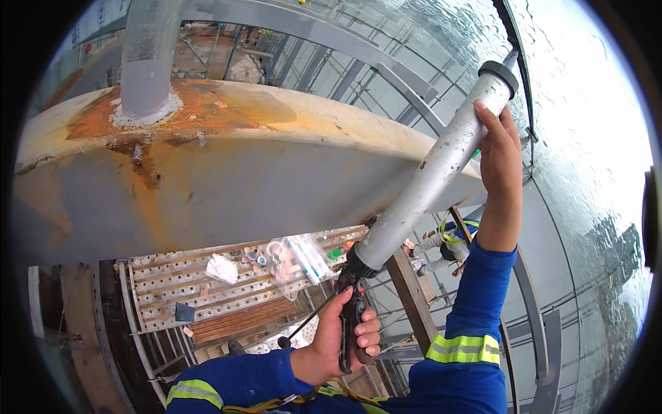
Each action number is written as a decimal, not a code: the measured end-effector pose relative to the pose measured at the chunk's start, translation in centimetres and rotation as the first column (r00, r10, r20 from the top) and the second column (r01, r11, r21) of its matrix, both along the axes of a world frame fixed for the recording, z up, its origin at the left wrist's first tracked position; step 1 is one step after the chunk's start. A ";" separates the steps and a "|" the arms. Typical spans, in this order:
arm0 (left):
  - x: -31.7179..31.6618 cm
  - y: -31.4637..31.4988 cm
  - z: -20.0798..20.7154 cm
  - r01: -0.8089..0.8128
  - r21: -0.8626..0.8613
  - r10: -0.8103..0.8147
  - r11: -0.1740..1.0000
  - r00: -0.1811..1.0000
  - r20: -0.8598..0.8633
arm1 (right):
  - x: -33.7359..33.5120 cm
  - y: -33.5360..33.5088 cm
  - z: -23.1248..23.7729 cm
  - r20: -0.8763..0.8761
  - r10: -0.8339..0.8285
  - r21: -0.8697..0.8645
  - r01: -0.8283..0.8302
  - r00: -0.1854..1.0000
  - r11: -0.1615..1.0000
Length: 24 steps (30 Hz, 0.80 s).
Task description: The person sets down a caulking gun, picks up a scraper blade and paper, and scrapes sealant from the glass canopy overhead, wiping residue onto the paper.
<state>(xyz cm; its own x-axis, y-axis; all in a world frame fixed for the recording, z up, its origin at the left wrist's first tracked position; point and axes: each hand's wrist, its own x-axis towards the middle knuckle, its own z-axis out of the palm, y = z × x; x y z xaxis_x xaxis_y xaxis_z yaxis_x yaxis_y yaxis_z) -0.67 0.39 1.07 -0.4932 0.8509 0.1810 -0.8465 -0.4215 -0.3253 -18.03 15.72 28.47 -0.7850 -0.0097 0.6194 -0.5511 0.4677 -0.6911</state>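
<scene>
Clamping round the black handle (350,332) of a caulking gun (433,176), the left hand (325,343) is doing the low work, thumb lying up along the top and fingers curling round the other side! How far the trigger is being squeezed, I cannot tell; the palm and fingers are covering it. Up at the far end, the right hand (502,155) is closing on the silver barrel, thumb lying on the near face, fingers wrapping behind, just below the black end cap (498,77). So both hands are gripping the one tool, well apart along its length, and it is slanting up to the right across the front of a rusty grey beam (227,186). Its grey nozzle (511,58) is pointing at the dark seam (525,90) beside the wet glass (586,131); whether the tip is touching, I cannot tell. A thin rod (307,321) is sticking out near the handle, ending in a black knob.

Now the containers! That metal barrel is hiding whatever it is holding. Down on the perforated platform (162,281), a clear plastic bag (284,269) is lying around white and teal tubes (308,257), while crumpled white material (222,268) is resting to the left. Below, near the barrel's right side, another person (449,241) is showing in blue and grey clothing.
</scene>
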 end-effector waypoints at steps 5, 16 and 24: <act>0.8 -0.1 0.5 -0.022 0.035 0.023 0.999 0.999 -0.024 | 1.0 3.8 -0.9 0.072 -0.016 -0.218 0.031 0.997 0.975; 4.5 -8.8 -14.0 -0.309 -0.507 0.272 0.805 0.951 -0.147 | 8.4 -6.9 -10.4 -0.153 0.009 -0.357 -0.064 0.988 0.932; 13.0 -18.8 -20.6 -0.509 -0.820 0.582 0.263 0.761 -0.286 | 15.2 -18.0 -20.4 -0.020 0.413 -0.741 -0.291 0.911 0.606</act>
